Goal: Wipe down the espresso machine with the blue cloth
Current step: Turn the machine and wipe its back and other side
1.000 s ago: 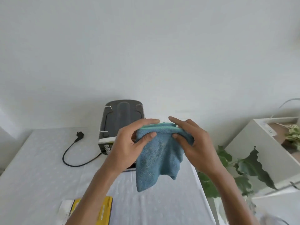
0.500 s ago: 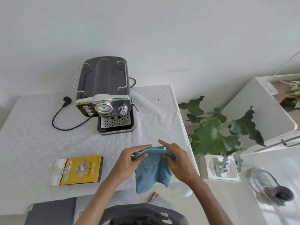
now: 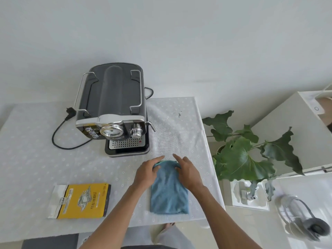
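1. Blue cloth (image 3: 168, 191) is folded into a rough rectangle and lies flat on the white tablecloth (image 3: 36, 159), near the front edge and toward the right side of the table
2. Left hand (image 3: 145, 174) and right hand (image 3: 188, 174) both sit on the far end of the cloth, one at each top corner. Fingers curl over the edge with index fingers pointing forward. Reads as pressing or pinching the top edge; can't tell if either hand has actually clamped the fabric or is only resting on it
3. Espresso machine (image 3: 115, 108) stands further back and to the left of the cloth, well apart from it. Nothing is touching the machine
4. Its power cable (image 3: 61, 133) is unplugged, plug lying loose on the cloth-covered table left of the machine. Safe to wipe, in my judgement
5. Yellow coffee bag (image 3: 82, 200) lies flat left of the blue cloth, clear of the work area
6. Progress, as I judge it: cloth prep only. No visible contact between cloth and machine, so wiping hasn't started in this frame
7. Left to do: lift the cloth, carry it to the machine, cover the dark top panel, chrome front with gauge and knob, sides, drip tray grille
8. Watch item: steam wand (image 3: 150, 125) sticks out on the right side and the wire rails on top could snag the cloth
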`<state>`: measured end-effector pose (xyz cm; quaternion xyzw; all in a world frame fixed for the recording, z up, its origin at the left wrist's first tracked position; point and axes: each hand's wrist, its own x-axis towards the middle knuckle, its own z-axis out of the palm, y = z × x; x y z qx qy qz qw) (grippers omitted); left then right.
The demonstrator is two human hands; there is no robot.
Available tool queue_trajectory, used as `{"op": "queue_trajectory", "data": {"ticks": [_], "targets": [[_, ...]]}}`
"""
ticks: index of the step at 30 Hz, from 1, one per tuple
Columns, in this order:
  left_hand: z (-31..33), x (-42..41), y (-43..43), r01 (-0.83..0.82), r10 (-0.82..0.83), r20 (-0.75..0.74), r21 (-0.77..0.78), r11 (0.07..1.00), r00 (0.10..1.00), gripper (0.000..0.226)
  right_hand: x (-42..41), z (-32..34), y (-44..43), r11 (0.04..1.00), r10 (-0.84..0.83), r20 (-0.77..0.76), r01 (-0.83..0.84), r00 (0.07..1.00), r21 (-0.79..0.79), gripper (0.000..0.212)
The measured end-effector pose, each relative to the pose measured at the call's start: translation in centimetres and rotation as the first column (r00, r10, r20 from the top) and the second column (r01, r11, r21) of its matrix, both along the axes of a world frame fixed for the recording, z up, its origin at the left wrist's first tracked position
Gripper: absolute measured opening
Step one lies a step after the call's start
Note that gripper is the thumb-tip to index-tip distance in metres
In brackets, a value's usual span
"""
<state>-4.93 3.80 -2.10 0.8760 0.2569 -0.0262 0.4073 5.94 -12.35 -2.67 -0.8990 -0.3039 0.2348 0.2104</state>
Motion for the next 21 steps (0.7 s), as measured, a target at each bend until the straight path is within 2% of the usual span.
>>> {"op": "queue_trajectory", "data": {"ticks": [3, 5, 7, 11, 15, 21], "targets": [[-0.2, -0.6, 0.4, 0.128, -0.115, -0.071, 0.216, 0.968, 0.991, 0.050, -0.1, -0.8, -0.6, 0.996, 0.047, 0.123, -0.037, 0.991, -0.084, 0.057], [1.2, -1.4, 0.6, 0.197, -0.181, -0.087, 0.244, 0.950, 0.980, 0.053, 0.2, -0.7, -0.9, 0.998, 0.031, 0.133, -0.022, 0.991, -0.065, 0.057], [4.1, -2.2, 1.3, 0.203, -0.205, -0.017, 0.252, 0.946, 0.979, 0.052, 1.3, 0.3, -0.5, 1.000, 0.016, 0.164, -0.014, 0.986, -0.016, 0.056], [11.3, -4.0, 3.2, 0.087, -0.166, 0.186, 0.375, 0.923, 0.968, 0.046, 5.2, 5.0, 1.1, 0.991, -0.041, 0.275, 0.005, 0.961, 0.131, 0.052], [18.1, -5.1, 5.2, -0.032, -0.148, 0.315, 0.501, 0.865, 0.937, 0.045, 8.3, 10.9, 4.5, 0.963, -0.061, 0.374, -0.043, 0.925, 0.265, 0.052], [23.6, -4.4, 10.2, -0.156, -0.071, 0.365, 0.556, 0.816, 0.928, 0.054, 8.9, 17.8, 10.6, 0.919, -0.049, 0.422, -0.125, 0.905, 0.375, 0.050]]}}
